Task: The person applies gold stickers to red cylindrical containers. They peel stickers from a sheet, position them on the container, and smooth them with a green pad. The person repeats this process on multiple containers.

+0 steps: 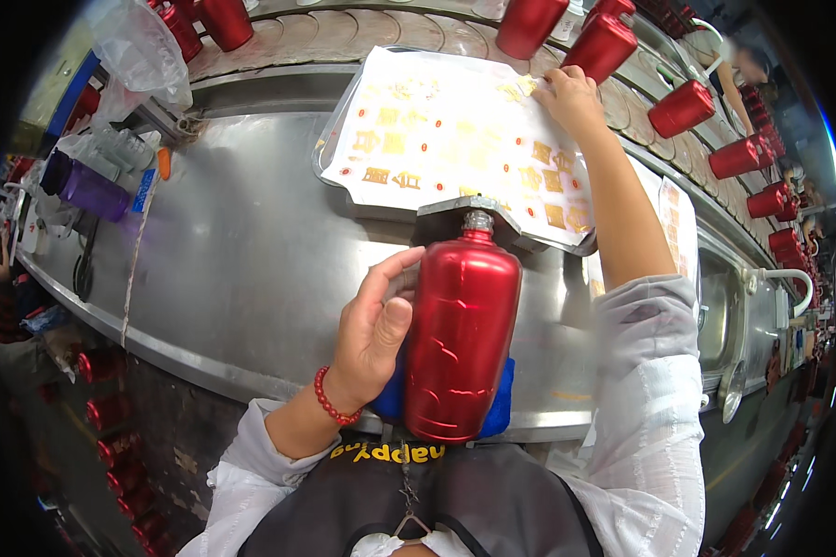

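A glossy red bottle (463, 339) with a clear threaded glass neck lies tilted in front of me, its neck by a metal bracket (469, 206) and its base toward my apron. My left hand (372, 330) is at the bottle's left side, thumb apart and fingers stretched out, gripping nothing. Beyond the bottle, a white sheet of gold decals (418, 139) covers a metal tray (329, 139). My right hand (574, 100) reaches to the sheet's far right corner, fingertips bent together on a gold decal (520, 88). A blue cloth (499, 399) lies under the bottle.
A conveyor (344, 35) carrying red bottles (683, 110) curves along the far side and right. Left on the steel bench (241, 223) are a purple tumbler (91, 190) and plastic bags (139, 56). A sink (718, 316) with a ladle (732, 390) is at right.
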Available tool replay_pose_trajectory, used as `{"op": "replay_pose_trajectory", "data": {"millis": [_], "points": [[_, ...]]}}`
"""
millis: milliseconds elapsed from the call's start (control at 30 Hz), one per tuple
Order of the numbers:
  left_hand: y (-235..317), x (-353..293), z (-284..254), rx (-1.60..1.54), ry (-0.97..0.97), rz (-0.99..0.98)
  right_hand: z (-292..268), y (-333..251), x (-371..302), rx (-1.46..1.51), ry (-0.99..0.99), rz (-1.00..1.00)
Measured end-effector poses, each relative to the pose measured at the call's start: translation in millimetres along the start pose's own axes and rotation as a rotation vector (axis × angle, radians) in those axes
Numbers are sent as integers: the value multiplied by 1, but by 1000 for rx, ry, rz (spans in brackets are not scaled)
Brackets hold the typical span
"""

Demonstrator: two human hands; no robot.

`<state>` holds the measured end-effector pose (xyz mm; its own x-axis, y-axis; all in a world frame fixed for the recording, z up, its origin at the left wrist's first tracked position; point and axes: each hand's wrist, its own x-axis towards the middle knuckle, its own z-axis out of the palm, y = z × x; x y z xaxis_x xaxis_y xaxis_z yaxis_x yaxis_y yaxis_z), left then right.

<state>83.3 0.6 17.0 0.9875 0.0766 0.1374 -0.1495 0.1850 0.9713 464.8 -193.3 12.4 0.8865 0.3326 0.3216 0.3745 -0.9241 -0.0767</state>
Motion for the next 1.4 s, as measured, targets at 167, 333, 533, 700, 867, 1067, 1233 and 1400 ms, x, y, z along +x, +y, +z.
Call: {"op": "replay_pose_trajectory", "data": {"millis": [167,333,533,700,867,1067,1233,1400], "points": [[-3,0,-1,-27,6,-7,6,5,33,92,-164,95],[-4,0,-2,-42,-8,-8,6,16,57,174,-365,130],[-7,1,-3,-24,10,36,-1,-3,55,0,-435,138],[-10,0,-2,-29,17,52,8,-13,39,132,-182,135],[-6,-1,-1,-10,10,43,16,-17,34,244,107,-20],[1,-14,-6,297,14,203,-50,-36,-6,400,304,-401],[5,-44,-14,691,-170,389,-145,-44,-99,490,265,-477],[7,-62,-16,876,-231,322,-193,-58,-168,607,159,-485]]}}
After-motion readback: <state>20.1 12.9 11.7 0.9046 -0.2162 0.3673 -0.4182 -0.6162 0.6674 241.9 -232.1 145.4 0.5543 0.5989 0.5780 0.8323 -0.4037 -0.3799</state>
